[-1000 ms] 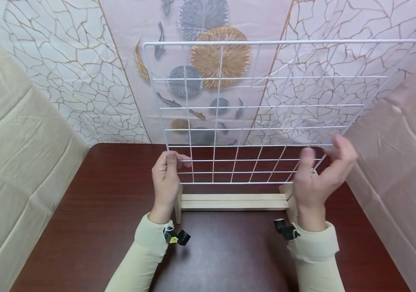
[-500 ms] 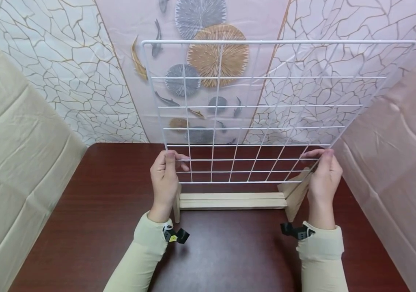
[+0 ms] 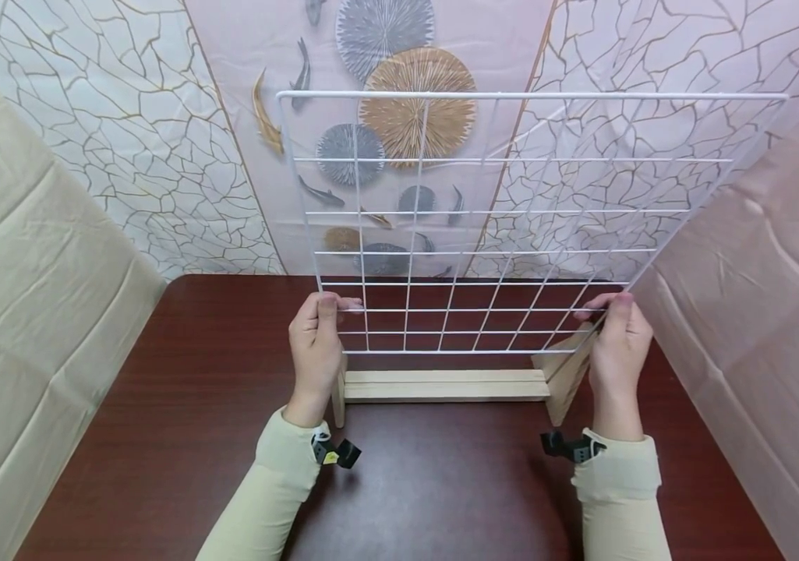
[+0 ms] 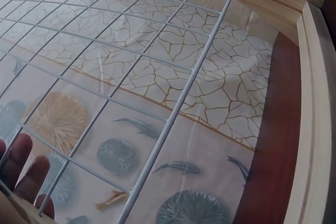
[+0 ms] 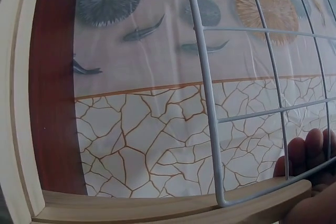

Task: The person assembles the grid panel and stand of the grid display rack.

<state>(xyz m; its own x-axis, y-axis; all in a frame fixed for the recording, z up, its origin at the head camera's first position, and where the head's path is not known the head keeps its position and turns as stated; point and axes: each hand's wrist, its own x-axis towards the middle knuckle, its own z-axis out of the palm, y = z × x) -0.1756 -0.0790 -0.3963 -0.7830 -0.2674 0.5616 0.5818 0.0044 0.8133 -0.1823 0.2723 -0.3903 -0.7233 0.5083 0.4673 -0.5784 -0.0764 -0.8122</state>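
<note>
A white wire grid panel point(image 3: 532, 96) stands up in front of me, tilted back, above a pale wooden stand point(image 3: 444, 387). My left hand point(image 3: 316, 343) grips the panel's left edge low down, thumb in front and fingers behind the wires. On the opposite edge my right hand point(image 3: 620, 354) holds it the same way, close to the stand's right side board point(image 3: 567, 382). In the right wrist view the panel's lower corner point(image 5: 222, 202) lies over or against a side board point(image 5: 157, 208); contact is unclear. The left side board is partly hidden by my left hand.
The stand rests on a dark red-brown table point(image 3: 399, 483). A patterned backdrop point(image 3: 90, 140) hangs behind the table. Creased beige cloth walls point(image 3: 34, 312) flank it on both sides. A small black wrist camera point(image 3: 336, 452) sits at each cuff.
My right hand, off the panel with fingers spread a second ago, has come onto its right edge. Since then the panel's top edge has dropped slightly. The left hand has kept its hold.
</note>
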